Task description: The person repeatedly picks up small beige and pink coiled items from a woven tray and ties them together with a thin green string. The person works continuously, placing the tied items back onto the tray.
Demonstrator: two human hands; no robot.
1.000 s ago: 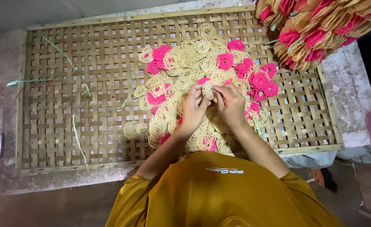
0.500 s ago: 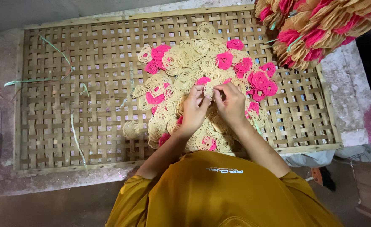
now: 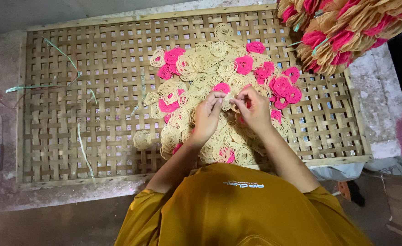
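Step in hand, by the look of it: separating one piece from the heap. Left hand (image 3: 206,116) and right hand (image 3: 254,108) meeting fingertip to fingertip, both pinching one small cream-coloured coiled noodle-like disc (image 3: 228,99), held just above the pile of cream and pink coiled discs (image 3: 219,73) on the woven bamboo lattice tray (image 3: 73,132). Bundle of pink and tan stacked discs (image 3: 346,27) at far right corner. Next move likely requiring gentle, even pulling to avoid breakage.

Mustard-yellow short-sleeved shirt, small white print on back; forearms bare.
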